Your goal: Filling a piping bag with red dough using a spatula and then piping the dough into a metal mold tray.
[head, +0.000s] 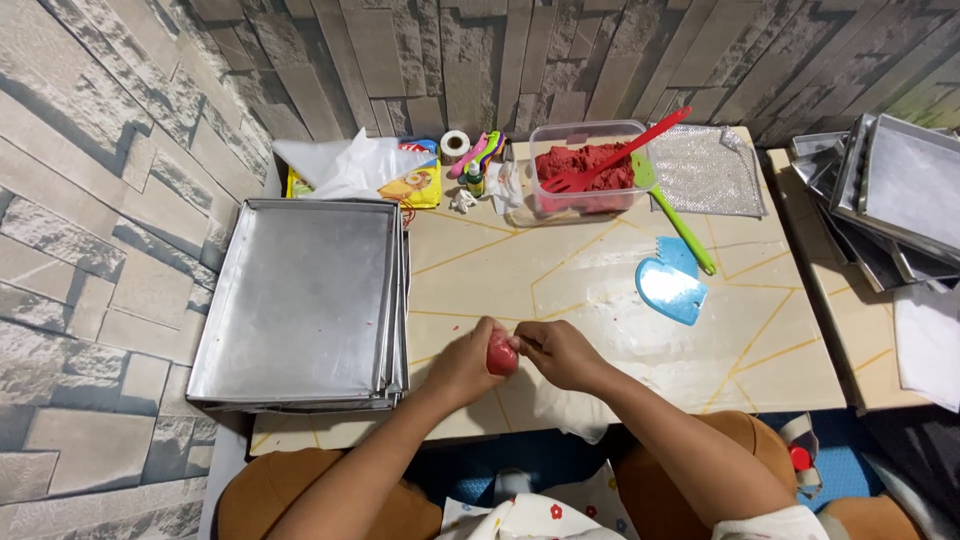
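red dough in hands, tub of red dough

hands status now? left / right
Left hand: closed around the red dough lump.
Right hand: fingertips pinching the same lump from the other side.

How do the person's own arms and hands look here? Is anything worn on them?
Both forearms are bare. The left hand and right hand wear no gloves, and no ring, watch or bracelet shows. A light sleeve edge appears only near the right upper arm, at the bottom of the view.
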